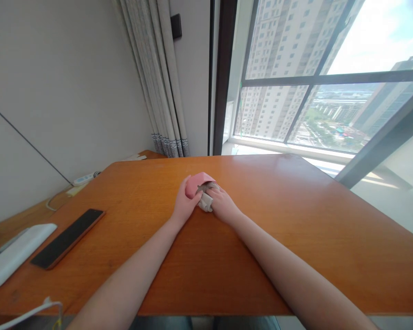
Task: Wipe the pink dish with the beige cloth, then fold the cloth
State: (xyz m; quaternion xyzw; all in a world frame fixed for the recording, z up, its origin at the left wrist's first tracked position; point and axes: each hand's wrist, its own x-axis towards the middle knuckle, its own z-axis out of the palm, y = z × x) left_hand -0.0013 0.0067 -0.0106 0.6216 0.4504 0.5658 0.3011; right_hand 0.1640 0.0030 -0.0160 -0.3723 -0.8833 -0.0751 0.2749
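L hand [183, 201] is curling round the L side of a small pink box [195, 182], gripping it fairly closed, w/ the thumb lying at the grey-white cloth [205, 202]. R hand [222, 204] is bending its fingers onto the cloth at the box's open side; tips are hiding in the folds, so can't tell how tightly they're closing. Box + cloth are sitting mid-table, btwn both hands, over the brown wooden table [278, 201].

Progress, as far as I'm judging: partway. Some cloth is bunching at the opening, the rest is hanging outside toward the person, so box & cloth aren't fully apart nor fully together; can't tell if cloth is going in or coming out. Black smartphone [68, 239] and white device [20, 254] are lying off L, well apart, untouched.
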